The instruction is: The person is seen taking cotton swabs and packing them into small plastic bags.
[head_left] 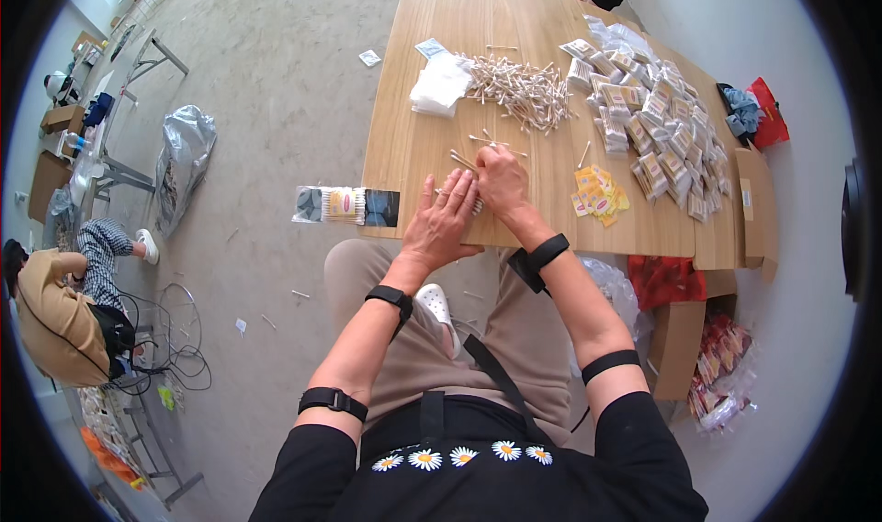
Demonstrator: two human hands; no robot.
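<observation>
My left hand (pixel 443 217) lies nearly flat near the table's front edge, its fingers stretched out over a small row of cotton swabs whose white tips (pixel 477 205) show beside the fingertips. My right hand (pixel 503 180) is closed just beside it, fingers bent together around cotton swabs (pixel 462 160) that stick out on its left side. Its palm and most of what it holds are hidden. A few loose swabs (pixel 496 142) lie just beyond the right hand. Farther back spreads a heap of loose cotton swabs (pixel 524 90).
Clear plastic bags (pixel 435 88) lie left of the heap. Yellow-and-white cards (pixel 598 194) sit to the right, before a large pile of packed swabs (pixel 657 108). A swab pack (pixel 344 205) sits at the table's left edge. Another person (pixel 69 311) is at far left.
</observation>
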